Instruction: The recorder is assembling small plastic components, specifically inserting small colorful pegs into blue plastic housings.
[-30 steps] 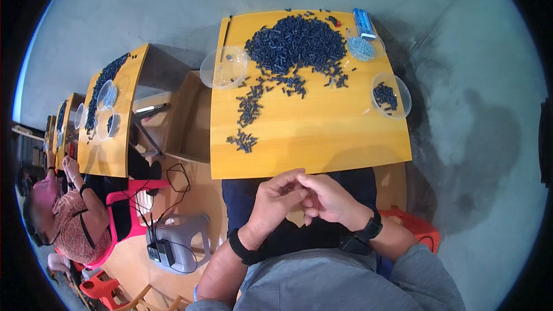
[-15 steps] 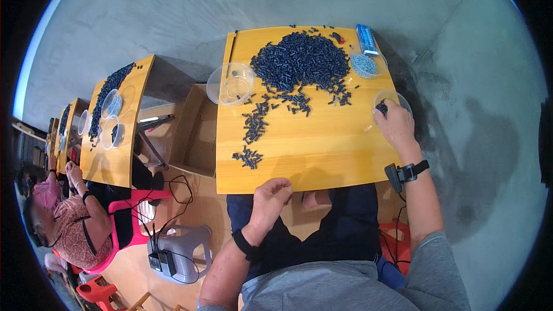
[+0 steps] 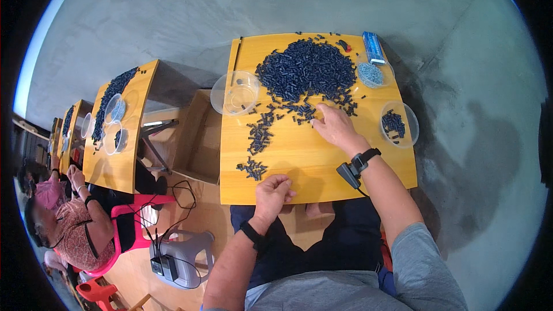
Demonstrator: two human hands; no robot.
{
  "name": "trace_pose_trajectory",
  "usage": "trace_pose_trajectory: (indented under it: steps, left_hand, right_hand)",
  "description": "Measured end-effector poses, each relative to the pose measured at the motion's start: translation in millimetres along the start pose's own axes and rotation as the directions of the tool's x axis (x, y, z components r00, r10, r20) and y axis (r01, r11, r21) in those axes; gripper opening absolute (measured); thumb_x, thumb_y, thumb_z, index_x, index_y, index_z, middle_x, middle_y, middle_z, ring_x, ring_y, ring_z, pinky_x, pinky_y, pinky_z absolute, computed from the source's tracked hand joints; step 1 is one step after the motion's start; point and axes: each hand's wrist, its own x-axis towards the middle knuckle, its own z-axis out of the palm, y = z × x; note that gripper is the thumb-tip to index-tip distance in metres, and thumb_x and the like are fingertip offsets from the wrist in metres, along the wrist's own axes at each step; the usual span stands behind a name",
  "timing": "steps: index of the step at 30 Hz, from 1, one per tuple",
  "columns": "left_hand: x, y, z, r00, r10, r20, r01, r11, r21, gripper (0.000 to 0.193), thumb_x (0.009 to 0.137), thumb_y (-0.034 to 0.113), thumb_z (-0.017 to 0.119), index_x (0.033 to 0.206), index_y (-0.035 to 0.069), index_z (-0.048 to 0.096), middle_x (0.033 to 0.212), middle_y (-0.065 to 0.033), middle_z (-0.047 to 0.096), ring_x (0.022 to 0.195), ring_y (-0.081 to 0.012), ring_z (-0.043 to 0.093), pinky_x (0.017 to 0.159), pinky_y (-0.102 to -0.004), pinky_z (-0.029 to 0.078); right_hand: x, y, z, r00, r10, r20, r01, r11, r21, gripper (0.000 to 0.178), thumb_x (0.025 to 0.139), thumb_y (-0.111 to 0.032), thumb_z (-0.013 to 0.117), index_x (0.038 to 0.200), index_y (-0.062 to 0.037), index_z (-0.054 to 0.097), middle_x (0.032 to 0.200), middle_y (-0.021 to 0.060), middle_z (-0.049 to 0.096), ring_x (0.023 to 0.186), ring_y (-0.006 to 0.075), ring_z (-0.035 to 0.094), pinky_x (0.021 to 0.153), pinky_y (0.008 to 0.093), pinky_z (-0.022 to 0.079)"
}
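Note:
A large heap of small black cylindrical pieces covers the far middle of the yellow wooden table. My right hand is at the heap's near edge, thumb and forefinger apart, with loose pieces close by its fingertips. At the table's front edge my left hand is closed, thumb against curled fingers; whatever lies between them is too small or hidden to make out. Nearest to it is a small cluster of black pieces. On the right, a clear round tub holds several black pieces.
Another clear tub stands at the left edge. At the back right are a container of small light-blue pieces, a blue box and a black-and-red tool. A cardboard box and grey stool flank the table; a person sits left.
My right hand has left the right tub and moved left to the heap's near edge; its fingers are now apart. My left hand stays at the front edge. The view has shifted slightly.

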Motion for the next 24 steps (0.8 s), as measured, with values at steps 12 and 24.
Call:
trace_pose_trajectory:
  steps: [12, 24]
  left_hand:
    - [-3, 7, 1, 0.998, -0.054, -0.014, 0.054, 0.998, 0.013, 0.011, 0.089, 0.006, 0.058, 0.097, -0.002, 0.062, 0.080, -0.0056, 0.064, 0.064, -0.0120, 0.063, 0.054, -0.0219, 0.050]
    - [-2, 3, 1, 0.998, -0.063, -0.017, 0.064, 0.998, 0.021, 0.012, 0.090, 0.009, 0.058, 0.098, 0.002, 0.062, 0.071, -0.0046, 0.063, 0.056, -0.0087, 0.058, 0.047, -0.0221, 0.045]
  right_hand:
    - [4, -11, 8, 0.995, -0.093, 0.038, 0.098, 0.981, -0.167, 0.036, 0.080, -0.025, 0.063, 0.109, -0.0033, 0.059, 0.094, 0.0178, 0.064, 0.091, 0.0357, 0.061, 0.080, 0.0448, 0.049]
    - [12, -26, 33, 0.970, -0.241, -0.012, 0.237, 0.961, -0.141, 0.023, 0.081, -0.021, 0.062, 0.096, -0.0044, 0.064, 0.083, 0.0155, 0.066, 0.079, 0.0331, 0.064, 0.069, 0.0437, 0.050]
